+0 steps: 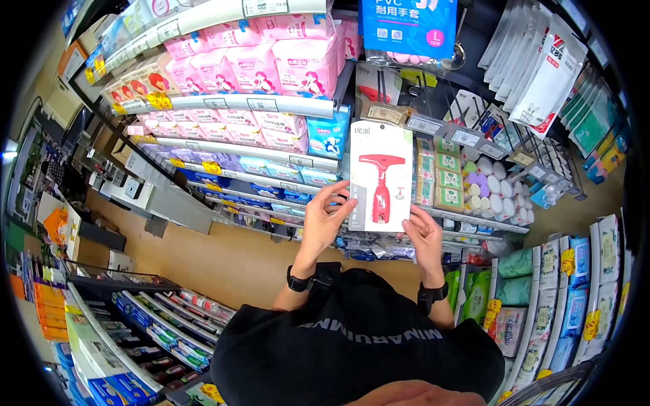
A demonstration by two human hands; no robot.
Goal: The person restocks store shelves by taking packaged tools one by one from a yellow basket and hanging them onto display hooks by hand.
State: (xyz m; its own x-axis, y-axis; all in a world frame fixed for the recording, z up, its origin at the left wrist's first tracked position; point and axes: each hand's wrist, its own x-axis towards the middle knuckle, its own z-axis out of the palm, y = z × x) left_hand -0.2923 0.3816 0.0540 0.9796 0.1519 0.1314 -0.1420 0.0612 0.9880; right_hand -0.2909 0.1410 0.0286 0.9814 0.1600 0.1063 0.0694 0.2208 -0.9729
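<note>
Because the head camera looks forward and down over a black top [359,304], what is being held sits near the middle of this single view. A white card package [370,181] is held up between the left hand [327,220] and the right hand [424,238], in front of the shelves [238,103]. Its printed front faces the camera and its lettering reads upright, so the whole face lies open to the eye. The left grip is closed on the lower part of the left edge, with thumb and fingertips close together there; the right grip has the lower right corner, its thumb at the front and the other fingers apparently behind. Holding by the edges probably serves two ends: the thin card is kept flat, and the red T-shaped tool [381,203] on the front is left uncovered. Whether that tool is printed or real cannot be told. What looks like a hole near the top edge would suit hanging, as the white packets [545,81] to the right and the blue glove packet [409,27] above seem to do. Pink packs [254,68] stand in tight rows on the left, presumably so that their fronts show, with price labels [263,105] along the shelf edge beneath them.
</note>
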